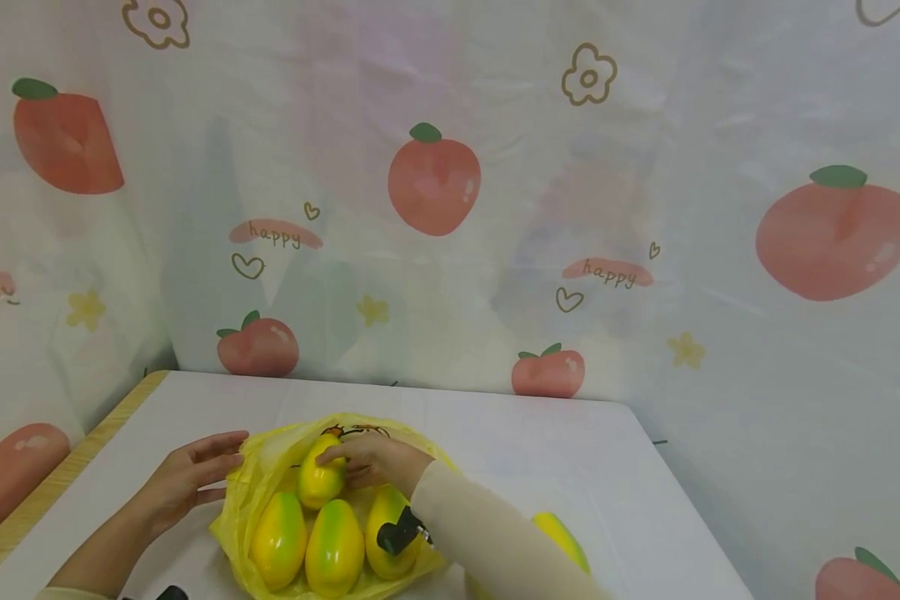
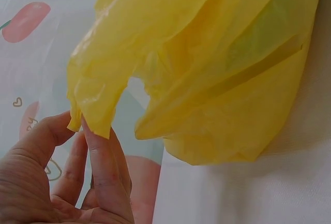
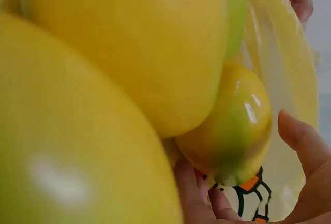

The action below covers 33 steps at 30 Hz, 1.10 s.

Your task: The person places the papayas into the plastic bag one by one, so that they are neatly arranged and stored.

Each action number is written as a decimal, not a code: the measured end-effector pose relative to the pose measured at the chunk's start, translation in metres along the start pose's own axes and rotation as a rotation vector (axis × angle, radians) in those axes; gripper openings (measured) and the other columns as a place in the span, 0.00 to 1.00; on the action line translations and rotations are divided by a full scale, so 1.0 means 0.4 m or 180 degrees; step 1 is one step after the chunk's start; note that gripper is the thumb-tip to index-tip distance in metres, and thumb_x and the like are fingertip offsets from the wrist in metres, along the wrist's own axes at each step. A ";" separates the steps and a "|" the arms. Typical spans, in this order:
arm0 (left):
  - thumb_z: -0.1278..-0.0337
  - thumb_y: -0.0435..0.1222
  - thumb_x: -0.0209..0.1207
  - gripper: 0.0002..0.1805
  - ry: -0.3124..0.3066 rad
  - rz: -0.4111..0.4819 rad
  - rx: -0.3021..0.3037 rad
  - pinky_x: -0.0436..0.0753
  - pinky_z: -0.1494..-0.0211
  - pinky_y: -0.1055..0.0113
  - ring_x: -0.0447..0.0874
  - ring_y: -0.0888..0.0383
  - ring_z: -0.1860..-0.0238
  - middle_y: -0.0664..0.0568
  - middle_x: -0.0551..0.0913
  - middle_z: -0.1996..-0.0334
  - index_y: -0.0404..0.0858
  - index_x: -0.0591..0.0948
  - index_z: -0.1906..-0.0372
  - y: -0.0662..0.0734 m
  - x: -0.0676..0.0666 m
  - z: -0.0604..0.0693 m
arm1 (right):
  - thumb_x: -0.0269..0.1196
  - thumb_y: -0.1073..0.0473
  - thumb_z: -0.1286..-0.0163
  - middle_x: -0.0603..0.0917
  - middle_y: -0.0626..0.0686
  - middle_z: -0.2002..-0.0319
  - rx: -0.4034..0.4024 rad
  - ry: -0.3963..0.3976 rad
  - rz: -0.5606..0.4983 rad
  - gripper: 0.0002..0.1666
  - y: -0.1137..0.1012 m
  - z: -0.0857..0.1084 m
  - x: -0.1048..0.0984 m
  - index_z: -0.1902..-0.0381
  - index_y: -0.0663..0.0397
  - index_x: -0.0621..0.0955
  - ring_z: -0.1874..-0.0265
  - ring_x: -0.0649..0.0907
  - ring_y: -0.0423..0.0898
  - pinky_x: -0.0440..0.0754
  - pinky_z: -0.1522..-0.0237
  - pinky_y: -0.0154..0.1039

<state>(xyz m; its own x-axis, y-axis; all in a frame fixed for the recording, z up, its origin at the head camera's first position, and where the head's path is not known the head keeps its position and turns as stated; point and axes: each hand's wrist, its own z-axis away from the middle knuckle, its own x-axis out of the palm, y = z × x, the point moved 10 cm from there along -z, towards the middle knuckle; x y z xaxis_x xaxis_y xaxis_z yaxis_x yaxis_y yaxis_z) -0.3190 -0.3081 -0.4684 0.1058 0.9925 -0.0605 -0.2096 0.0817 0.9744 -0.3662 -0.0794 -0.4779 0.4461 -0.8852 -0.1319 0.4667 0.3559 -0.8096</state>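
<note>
A thin yellow plastic bag [image 1: 234, 517] lies on its side on the table, its mouth towards me. At its left edge my left hand [image 1: 183, 479] pinches the bag's loose handle [image 2: 98, 115] between thumb and fingertips. Inside, several glossy yellow-green mangoes [image 1: 334, 542] sit side by side. My right hand [image 1: 378, 458] reaches into the bag beside an upper mango [image 1: 318, 483]. In the right wrist view, fingers [image 3: 194, 193] lie by that mango's lower end, while the thumb [image 3: 297, 133] stands a little apart from it.
Another mango [image 1: 562, 537] lies on the white table [image 1: 540, 450], partly hidden behind my right sleeve [image 1: 495, 533]. A wooden edge [image 1: 82, 458] runs along the left. Behind the table hangs a cloth [image 1: 435, 317] printed with peaches.
</note>
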 end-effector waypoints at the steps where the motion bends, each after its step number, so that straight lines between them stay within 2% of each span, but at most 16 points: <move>1: 0.33 0.43 0.60 0.35 0.0006 -0.0003 -0.0003 0.86 0.48 0.58 0.84 0.63 0.53 0.58 0.78 0.44 0.34 0.64 0.27 0.000 0.000 0.000 | 0.71 0.59 0.40 0.79 0.59 0.61 0.0038 -0.0099 0.0004 0.27 0.000 0.002 0.000 0.48 0.67 0.75 0.60 0.82 0.51 0.80 0.43 0.42; 3: 0.33 0.43 0.60 0.35 0.0020 -0.0021 -0.0009 0.86 0.48 0.58 0.84 0.62 0.53 0.56 0.78 0.43 0.34 0.63 0.27 0.000 0.001 -0.001 | 0.70 0.58 0.38 0.76 0.55 0.64 0.0049 -0.0226 0.0060 0.24 -0.006 0.018 -0.010 0.50 0.64 0.75 0.66 0.78 0.46 0.79 0.45 0.39; 6: 0.34 0.44 0.60 0.36 0.0052 -0.0038 -0.0033 0.86 0.48 0.57 0.84 0.62 0.53 0.52 0.77 0.41 0.34 0.63 0.27 -0.001 0.002 -0.002 | 0.69 0.56 0.37 0.79 0.58 0.62 -0.0013 -0.0263 0.0132 0.28 -0.028 0.047 -0.042 0.45 0.64 0.73 0.67 0.79 0.47 0.80 0.46 0.39; 8: 0.34 0.44 0.60 0.37 0.0069 -0.0045 -0.0045 0.86 0.48 0.57 0.84 0.62 0.53 0.51 0.76 0.39 0.34 0.62 0.27 -0.002 0.002 -0.002 | 0.71 0.56 0.38 0.78 0.66 0.45 -0.0133 -0.0154 0.0180 0.42 -0.050 0.075 -0.079 0.32 0.66 0.66 0.51 0.82 0.57 0.81 0.42 0.49; 9: 0.34 0.44 0.60 0.37 0.0077 -0.0044 -0.0053 0.86 0.48 0.58 0.84 0.62 0.53 0.51 0.76 0.39 0.34 0.62 0.27 -0.003 0.002 -0.002 | 0.71 0.55 0.39 0.77 0.68 0.42 -0.0197 -0.0109 0.0176 0.43 -0.061 0.086 -0.098 0.32 0.66 0.66 0.46 0.81 0.59 0.80 0.42 0.50; 14: 0.33 0.44 0.60 0.36 0.0074 -0.0033 -0.0075 0.85 0.48 0.58 0.83 0.63 0.53 0.52 0.76 0.38 0.34 0.62 0.26 -0.006 0.000 0.003 | 0.68 0.55 0.35 0.72 0.68 0.35 -0.0483 -0.0189 0.0155 0.34 -0.104 0.149 -0.180 0.35 0.64 0.72 0.38 0.76 0.63 0.78 0.38 0.51; 18: 0.33 0.45 0.60 0.36 0.0078 -0.0037 -0.0086 0.85 0.47 0.59 0.83 0.64 0.53 0.52 0.75 0.38 0.35 0.62 0.26 -0.006 0.000 0.007 | 0.63 0.57 0.30 0.69 0.68 0.33 -0.0671 -0.0214 0.0106 0.33 -0.115 0.207 -0.249 0.34 0.69 0.69 0.35 0.72 0.65 0.75 0.36 0.53; 22: 0.33 0.45 0.60 0.37 0.0071 -0.0038 -0.0078 0.85 0.47 0.59 0.82 0.65 0.53 0.53 0.75 0.38 0.35 0.62 0.26 -0.002 0.003 0.006 | 0.61 0.59 0.29 0.69 0.68 0.33 -0.0851 -0.0124 -0.0003 0.35 -0.100 0.266 -0.320 0.31 0.73 0.63 0.37 0.74 0.64 0.75 0.36 0.53; 26: 0.33 0.44 0.60 0.37 0.0064 -0.0037 -0.0065 0.85 0.47 0.59 0.83 0.65 0.53 0.53 0.75 0.39 0.35 0.61 0.26 0.003 0.007 0.004 | 0.62 0.58 0.31 0.71 0.68 0.35 -0.1011 0.0051 -0.0051 0.38 -0.066 0.325 -0.389 0.31 0.73 0.62 0.41 0.79 0.60 0.78 0.39 0.50; 33: 0.34 0.44 0.60 0.37 0.0055 -0.0030 -0.0033 0.85 0.48 0.59 0.83 0.64 0.53 0.54 0.76 0.40 0.34 0.62 0.26 0.010 0.011 0.000 | 0.64 0.55 0.31 0.72 0.69 0.37 -0.1050 0.0321 0.0038 0.40 0.019 0.415 -0.510 0.32 0.73 0.62 0.48 0.82 0.51 0.80 0.41 0.48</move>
<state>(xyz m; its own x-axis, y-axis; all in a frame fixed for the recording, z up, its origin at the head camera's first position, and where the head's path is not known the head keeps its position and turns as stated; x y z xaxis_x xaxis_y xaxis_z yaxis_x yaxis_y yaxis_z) -0.3193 -0.3035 -0.4646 0.0909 0.9931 -0.0734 -0.2189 0.0918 0.9714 -0.3268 0.1538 -0.3622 0.3648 -0.9125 -0.1851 0.1824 0.2650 -0.9468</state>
